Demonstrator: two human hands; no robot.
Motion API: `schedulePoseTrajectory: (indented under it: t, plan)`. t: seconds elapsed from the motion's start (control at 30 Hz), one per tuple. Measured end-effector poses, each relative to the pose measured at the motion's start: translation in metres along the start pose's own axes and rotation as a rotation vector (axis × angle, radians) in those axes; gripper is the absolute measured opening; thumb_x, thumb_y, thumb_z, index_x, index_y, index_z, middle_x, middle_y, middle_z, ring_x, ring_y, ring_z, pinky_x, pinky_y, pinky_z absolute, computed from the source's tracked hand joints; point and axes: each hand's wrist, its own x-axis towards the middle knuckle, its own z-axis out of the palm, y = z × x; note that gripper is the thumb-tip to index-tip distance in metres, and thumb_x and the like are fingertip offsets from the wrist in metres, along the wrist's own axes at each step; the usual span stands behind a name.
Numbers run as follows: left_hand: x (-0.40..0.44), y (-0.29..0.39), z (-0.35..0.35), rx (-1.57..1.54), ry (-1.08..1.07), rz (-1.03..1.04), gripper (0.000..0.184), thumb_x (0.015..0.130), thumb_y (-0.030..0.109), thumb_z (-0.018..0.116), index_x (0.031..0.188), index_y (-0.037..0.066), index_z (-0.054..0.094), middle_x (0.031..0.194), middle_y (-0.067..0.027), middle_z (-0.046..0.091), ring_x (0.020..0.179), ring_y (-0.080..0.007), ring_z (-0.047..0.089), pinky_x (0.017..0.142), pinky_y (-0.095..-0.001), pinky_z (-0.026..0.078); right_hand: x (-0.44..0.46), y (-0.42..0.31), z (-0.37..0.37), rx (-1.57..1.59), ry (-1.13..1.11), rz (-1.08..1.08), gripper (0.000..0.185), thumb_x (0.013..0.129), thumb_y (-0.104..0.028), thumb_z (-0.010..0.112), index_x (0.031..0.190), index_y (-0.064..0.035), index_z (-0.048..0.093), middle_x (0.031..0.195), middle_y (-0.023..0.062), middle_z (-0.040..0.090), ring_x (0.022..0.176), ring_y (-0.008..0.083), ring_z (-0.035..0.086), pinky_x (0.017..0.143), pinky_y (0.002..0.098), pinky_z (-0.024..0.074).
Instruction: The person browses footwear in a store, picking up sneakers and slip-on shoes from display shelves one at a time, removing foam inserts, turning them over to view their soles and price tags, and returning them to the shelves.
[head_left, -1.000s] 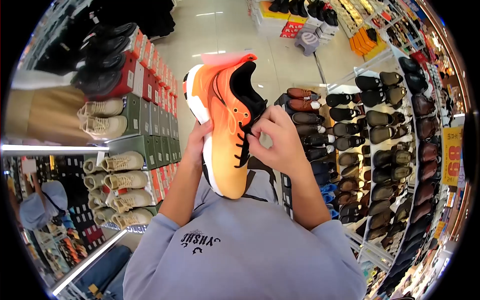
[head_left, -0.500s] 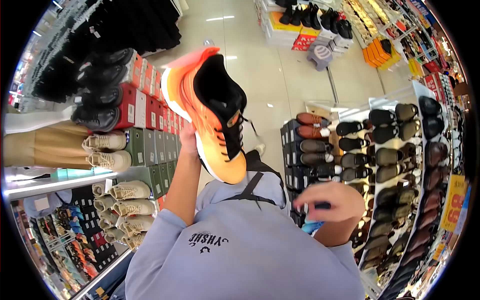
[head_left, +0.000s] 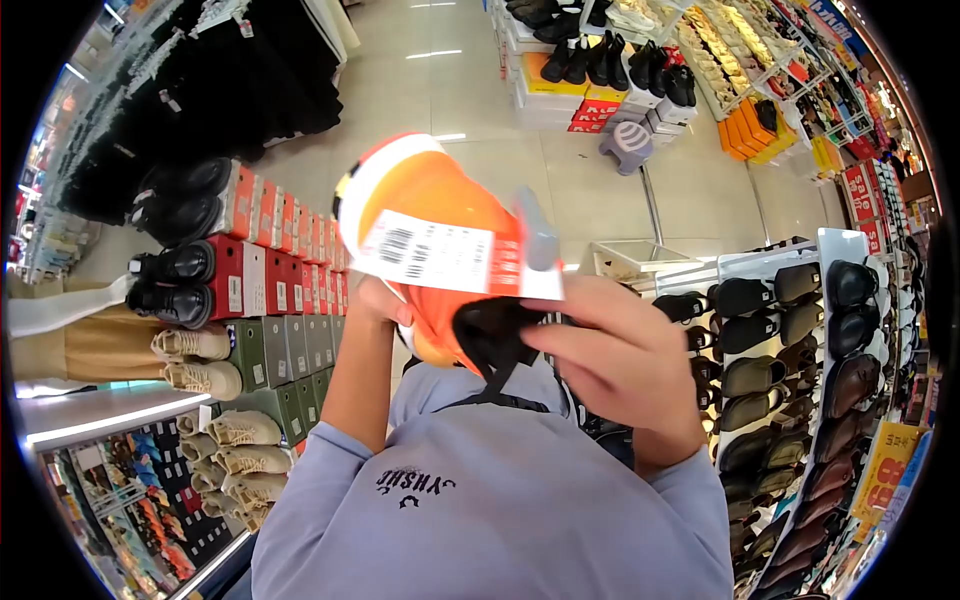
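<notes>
My left hand (head_left: 383, 300) is closed round the orange sneaker (head_left: 465, 190) from the left, partly hidden behind it. The shoe is tilted, with its black opening facing down towards me. Across its side lies a white barcode label (head_left: 435, 252) with a red end. My right hand (head_left: 625, 350) is on the right, its fingers pinched at the label's right end, close to the black shoe opening. A grey plastic piece (head_left: 538, 230) stands up beside the label.
Stacked shoe boxes (head_left: 285, 290) with black and beige shoes on top stand at my left. A white rack (head_left: 835, 300) of dark shoes is at my right. Black clothes (head_left: 230, 90) hang at the upper left. A grey stool (head_left: 628, 147) stands on the tiled floor ahead.
The sneaker has been turned from toe-down to its heel up, and its label now shows. My right hand has moved in from the right to the label.
</notes>
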Motion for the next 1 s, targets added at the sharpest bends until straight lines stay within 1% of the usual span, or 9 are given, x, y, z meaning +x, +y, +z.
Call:
schedulePoseTrajectory:
  t: [0.1,0.17,0.2,0.27,0.33,0.37,0.6,0.67,1.0]
  plan:
    - [0.013,0.0,-0.011,0.6,-0.051,0.054,0.121,0.04,0.035,0.094,0.14,0.003,0.032,0.136,-0.0104,0.044,0.125,-0.0245,0.044,0.106,-0.0391,0.033,0.008,0.014,-0.003,-0.126,-0.312,0.165,0.025,0.07,-0.003,0.062,0.095,-0.0028,0.062,0.088,0.0117,0.063,0.079,0.0301,0.062,0.069,0.036,0.0517]
    - [0.025,0.003,-0.012,0.565,-0.045,-0.1,0.12,0.041,0.036,0.094,0.139,0.003,0.033,0.135,-0.0102,0.046,0.124,-0.0241,0.045,0.105,-0.0384,0.034,0.008,0.041,-0.002,-0.083,-0.737,0.334,0.027,0.072,-0.006,0.06,0.098,-0.0034,0.06,0.086,0.0105,0.062,0.08,0.0295,0.061,0.072,0.0356,0.0512]
    - [0.03,0.004,-0.011,0.538,-0.013,-0.241,0.119,0.042,0.036,0.093,0.139,0.003,0.034,0.133,-0.0099,0.047,0.123,-0.0238,0.045,0.104,-0.0378,0.035,0.001,0.055,0.003,-0.104,-0.725,0.359,0.027,0.072,-0.006,0.06,0.098,-0.0034,0.06,0.086,0.0105,0.062,0.08,0.0295,0.061,0.072,0.0356,0.0512]
    - [0.043,0.001,-0.012,0.494,0.052,-0.532,0.116,0.043,0.038,0.093,0.138,0.002,0.035,0.131,-0.0094,0.049,0.121,-0.0232,0.047,0.102,-0.0365,0.037,-0.003,0.078,0.015,-0.02,-0.632,0.216,0.036,0.075,-0.012,0.061,0.11,-0.0055,0.056,0.106,0.012,0.059,0.098,0.0269,0.057,0.087,0.0342,0.0465]
    - [0.058,-0.005,-0.021,0.526,0.0,-0.614,0.111,0.047,0.039,0.091,0.136,0.002,0.036,0.128,-0.0089,0.051,0.118,-0.0224,0.049,0.1,-0.0356,0.038,0.028,0.073,0.007,0.241,-0.847,0.861,0.051,0.086,-0.028,0.055,0.132,-0.0112,0.042,0.134,0.0107,0.043,0.127,0.024,0.038,0.104,0.0343,0.0318]
    - [0.071,-0.006,-0.025,0.561,-0.019,-0.674,0.106,0.05,0.04,0.09,0.135,0.002,0.038,0.125,-0.0083,0.053,0.116,-0.0216,0.05,0.098,-0.0346,0.04,0.012,0.09,0.032,0.258,-0.723,0.812,0.059,0.088,-0.034,0.051,0.139,-0.0128,0.031,0.143,0.0098,0.032,0.134,0.023,0.027,0.109,0.0331,0.0229]
    - [0.169,0.017,-0.048,0.506,-0.148,-0.874,0.103,0.056,0.041,0.087,0.135,0.0,0.034,0.124,-0.0127,0.052,0.114,-0.0236,0.051,0.096,-0.0356,0.043,0.024,0.151,0.024,0.123,-0.73,0.737,0.057,0.083,-0.025,0.06,0.135,-0.0111,0.04,0.138,0.0116,0.039,0.128,0.0279,0.037,0.107,0.0378,0.0296]
    - [0.19,0.031,-0.057,0.512,-0.166,-0.885,0.104,0.057,0.042,0.086,0.136,0.0,0.032,0.125,-0.0134,0.051,0.114,-0.0242,0.051,0.096,-0.0361,0.042,0.035,0.168,0.03,0.139,-0.695,0.755,0.027,0.08,-0.016,0.058,0.106,-0.0075,0.06,0.099,0.0091,0.061,0.091,0.0236,0.058,0.078,0.0324,0.0475]
    - [0.284,0.111,-0.106,0.737,-0.187,-0.949,0.094,0.059,0.034,0.08,0.133,-0.003,0.036,0.123,-0.0149,0.052,0.111,-0.0256,0.054,0.094,-0.035,0.043,0.079,0.253,0.092,0.213,-0.407,0.756,0.02,0.072,-0.01,0.061,0.09,-0.0016,0.061,0.083,0.0132,0.062,0.077,0.0272,0.059,0.069,0.0357,0.0481]
